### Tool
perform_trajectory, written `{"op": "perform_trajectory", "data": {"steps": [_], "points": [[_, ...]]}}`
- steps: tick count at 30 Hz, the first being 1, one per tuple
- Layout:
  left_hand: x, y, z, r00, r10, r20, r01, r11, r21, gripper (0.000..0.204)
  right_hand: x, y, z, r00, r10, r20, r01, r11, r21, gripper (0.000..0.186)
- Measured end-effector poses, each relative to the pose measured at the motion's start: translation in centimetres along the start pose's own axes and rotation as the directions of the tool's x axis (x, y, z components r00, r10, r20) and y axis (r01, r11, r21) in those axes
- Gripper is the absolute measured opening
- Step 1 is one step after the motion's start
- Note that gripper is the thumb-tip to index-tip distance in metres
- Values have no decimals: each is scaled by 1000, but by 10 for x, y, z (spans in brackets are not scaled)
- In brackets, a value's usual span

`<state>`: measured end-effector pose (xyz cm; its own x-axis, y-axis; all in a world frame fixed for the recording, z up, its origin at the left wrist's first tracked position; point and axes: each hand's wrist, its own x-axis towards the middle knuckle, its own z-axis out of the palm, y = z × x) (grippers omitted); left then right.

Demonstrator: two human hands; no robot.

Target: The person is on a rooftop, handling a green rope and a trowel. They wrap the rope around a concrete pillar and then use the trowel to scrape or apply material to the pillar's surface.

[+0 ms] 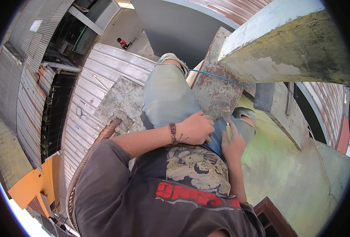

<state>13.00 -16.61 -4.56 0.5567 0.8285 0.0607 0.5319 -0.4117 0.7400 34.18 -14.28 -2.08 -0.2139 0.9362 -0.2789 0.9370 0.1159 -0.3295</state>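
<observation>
In my right hand [233, 144] is a putty knife [224, 107], its pale handle gripped by closed fingers. Its thin, dirty blade points away from me, over the worn concrete ledge [210, 94]. My left hand [196, 128] rests near my lap with its fingers curled in. Whatever those fingers may hold is hidden beneath them. A braided bracelet [172, 133] circles the left wrist. Both hands lie close to my faded jeans [165, 94], which are torn at the knees.
Corrugated metal roofing [90, 85] lies below on the left, with wire-like loops [80, 112] on it. A blue cord [218, 76] crosses the ledge. An arched concrete piece [289, 47] rises at right, above a greenish wall [285, 170]. Far below is a person in red [122, 42].
</observation>
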Motion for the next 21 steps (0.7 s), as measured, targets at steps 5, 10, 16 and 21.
{"op": "perform_trajectory", "data": {"steps": [5, 10, 16, 21], "points": [[14, -7, -7, 959, -165, -229, 128, 977, -169, 15, -1, 1, 6, 999, 21, -25, -19, 997, 74, 46], [22, -30, -25, 928, -252, -273, 244, 968, -65, 16, -1, 3, 4, 996, -20, -85, 29, 995, 100, 46], [19, -50, -29, 929, -330, -166, 340, 940, 35, 24, 6, 0, 4, 994, 106, 23, -108, 992, 70, 46], [22, -51, -37, 923, -370, -100, 374, 927, 15, 29, 5, 11, 14, 984, 14, -175, 19, 983, 180, 45]]}}
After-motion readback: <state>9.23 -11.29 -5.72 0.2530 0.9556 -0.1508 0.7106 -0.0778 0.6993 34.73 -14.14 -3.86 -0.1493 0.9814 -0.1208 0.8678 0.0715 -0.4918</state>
